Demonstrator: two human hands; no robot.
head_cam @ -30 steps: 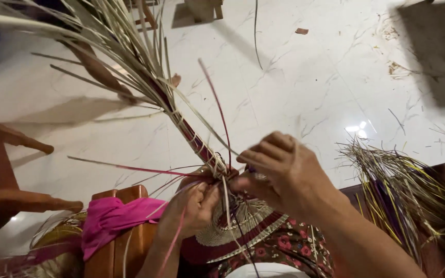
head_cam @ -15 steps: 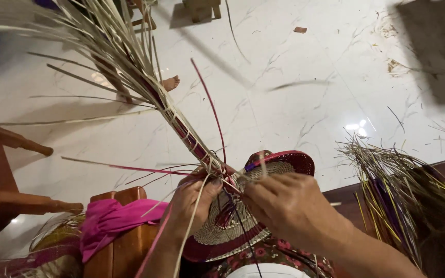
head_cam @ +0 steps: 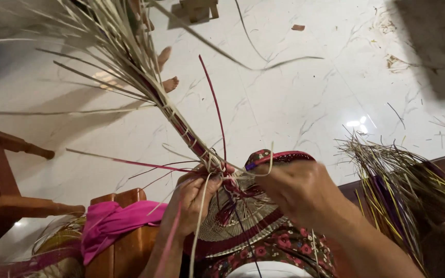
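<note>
**Woven disc turned up into view**

Over the lap, we are holding a round woven piece (head_cam: 238, 226), cream with dark red bands, and it is now showing much more of its face and its red-edged rim than a second ago, when our right hand (head_cam: 305, 195) was covering it. That hand has slid down and right, and is now pinching a pale strand (head_cam: 263, 167) between closed fingertips. Our left hand (head_cam: 191, 198) is staying wrapped around the spot where the bundle of loose strands (head_cam: 130, 56) meets the disc, fingers curled tight on it. So we are judging the weaving to be mid-stitch, with the strand being drawn through. The bundle's long axis is running from the disc up and to the left, fanning out over the white marble floor (head_cam: 305, 103). A pink cloth (head_cam: 112, 221) is lying on a wooden stool (head_cam: 119, 198) just beside our left hand.
</note>
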